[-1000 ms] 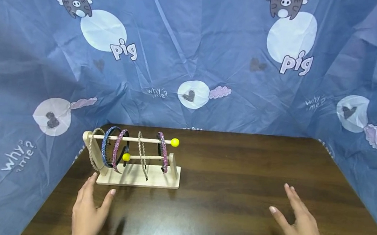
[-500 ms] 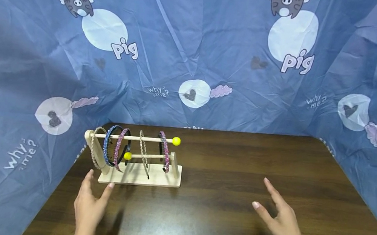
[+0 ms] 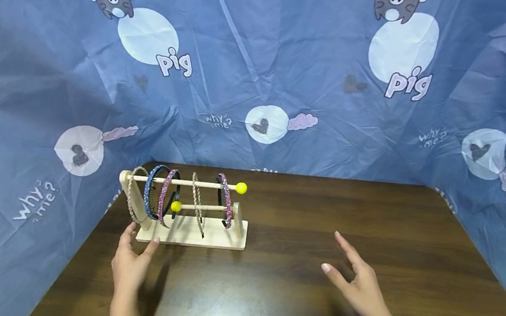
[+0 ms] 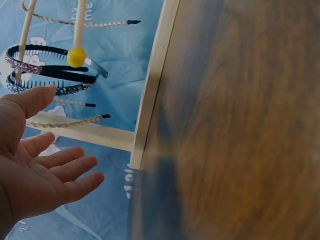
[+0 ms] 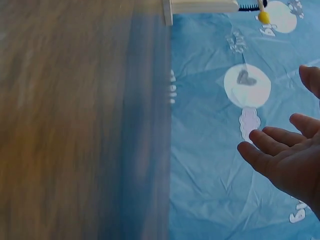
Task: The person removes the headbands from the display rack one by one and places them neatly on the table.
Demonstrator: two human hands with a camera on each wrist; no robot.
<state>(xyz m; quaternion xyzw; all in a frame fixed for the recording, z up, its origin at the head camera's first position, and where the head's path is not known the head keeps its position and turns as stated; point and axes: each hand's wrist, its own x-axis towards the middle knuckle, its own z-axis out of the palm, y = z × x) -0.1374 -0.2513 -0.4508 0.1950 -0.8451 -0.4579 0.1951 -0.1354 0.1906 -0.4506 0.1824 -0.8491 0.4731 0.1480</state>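
A pale wooden headband stand [image 3: 190,239] with two yellow-tipped rods is on the left part of the table. Along its rods hang a beige braided headband [image 3: 130,194], a blue glittery headband [image 3: 147,193], a pink glittery headband [image 3: 163,197], a second beige braided headband [image 3: 196,198] and another pink one [image 3: 226,196]. My left hand [image 3: 130,263] is held by the stand's near left corner, thumb and fingers spread, gripping nothing; whether it touches the stand is unclear. Over the table to the right, my right hand [image 3: 361,288] hovers with its fingers extended and holds nothing.
The dark brown wooden table [image 3: 294,304] reaches back to a blue printed cloth [image 3: 224,74], which hangs behind it and along both sides. In the left wrist view, the yellow ball [image 4: 76,57] of a rod is above the fingers.
My right hand has moved left over the table. My left hand has come forward to the stand's corner. The whole scene has shifted slightly right and up in the head view.
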